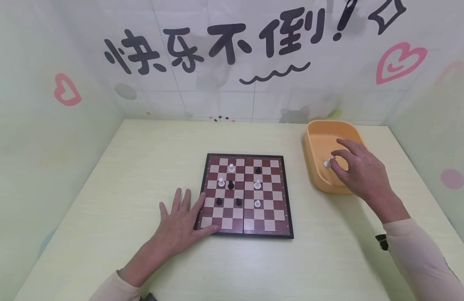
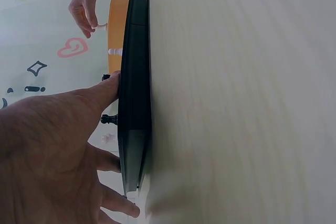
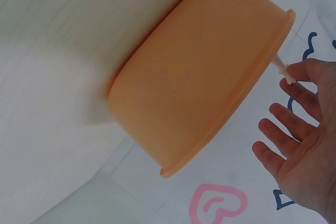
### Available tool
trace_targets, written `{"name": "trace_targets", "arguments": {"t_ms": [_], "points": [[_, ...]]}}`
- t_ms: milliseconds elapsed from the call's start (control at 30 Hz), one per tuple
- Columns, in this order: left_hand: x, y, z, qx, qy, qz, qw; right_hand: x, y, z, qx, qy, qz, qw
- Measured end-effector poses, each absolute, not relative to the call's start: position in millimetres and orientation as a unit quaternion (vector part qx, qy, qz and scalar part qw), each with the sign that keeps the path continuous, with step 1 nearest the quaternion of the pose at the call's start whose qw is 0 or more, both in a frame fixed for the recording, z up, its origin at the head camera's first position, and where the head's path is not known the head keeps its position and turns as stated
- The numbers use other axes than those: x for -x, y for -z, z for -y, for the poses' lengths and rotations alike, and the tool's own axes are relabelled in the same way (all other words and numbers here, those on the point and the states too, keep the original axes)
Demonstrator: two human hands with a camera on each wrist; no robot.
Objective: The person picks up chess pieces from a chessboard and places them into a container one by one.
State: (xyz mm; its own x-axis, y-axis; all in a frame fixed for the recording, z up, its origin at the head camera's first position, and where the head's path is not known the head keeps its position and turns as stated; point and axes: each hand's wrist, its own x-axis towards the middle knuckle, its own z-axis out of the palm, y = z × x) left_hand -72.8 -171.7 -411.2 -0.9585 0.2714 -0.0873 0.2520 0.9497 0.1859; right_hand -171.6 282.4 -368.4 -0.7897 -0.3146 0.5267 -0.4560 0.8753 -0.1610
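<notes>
A white chess piece (image 1: 327, 164) is pinched between thumb and index finger of my right hand (image 1: 361, 173), over the orange bin (image 1: 310, 156). In the right wrist view the same piece (image 3: 284, 71) shows by the bin's rim, the other fingers spread apart. My left hand (image 1: 178, 228) lies at the left edge of the chessboard (image 1: 269, 235), fingers spread, thumb on its near left corner. White pieces (image 1: 257, 184) and black pieces (image 1: 231, 184) stand scattered on the squares. From the left wrist, the board's dark side (image 2: 135, 77) is seen beside my thumb.
The pale wooden table (image 1: 141, 159) extends around the board, and the orange bin stands on its right side. A white printed sheet (image 1: 224, 100) with large black characters and pink hearts rises behind the table, with pale walls at both sides.
</notes>
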Motion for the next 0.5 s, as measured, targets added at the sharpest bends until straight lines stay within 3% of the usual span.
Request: {"name": "trace_targets", "arguments": {"t_ms": [500], "points": [[72.8,415.3,171.2,-0.129,-0.098,-0.985,0.055,169.8,364.3,-294.7,-0.175,-0.133,0.948,0.229]]}}
